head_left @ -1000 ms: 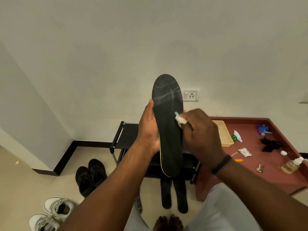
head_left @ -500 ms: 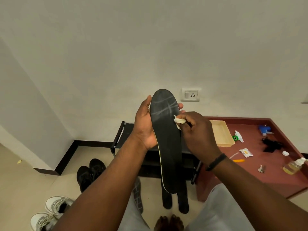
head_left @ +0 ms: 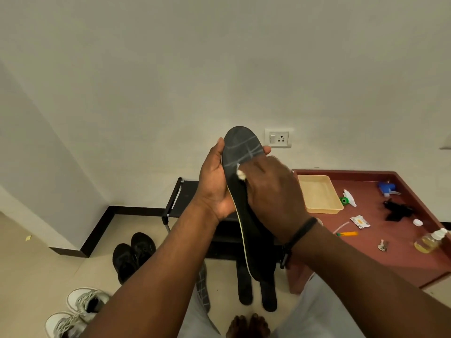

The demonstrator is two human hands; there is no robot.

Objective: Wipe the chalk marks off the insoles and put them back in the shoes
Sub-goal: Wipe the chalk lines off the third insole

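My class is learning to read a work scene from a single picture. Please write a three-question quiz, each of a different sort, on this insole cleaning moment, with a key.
1. True or false: chalk marks still show on the raised insole.
2. What does the right hand press on that insole? A) a small white wad B) a brush C) a spray bottle
3. Fill in: the left hand grips the insole by its ____ edge.

Key
1. True; pale lines cross its upper part.
2. A.
3. Left. The black shoes and the white shoes wait on the floor.
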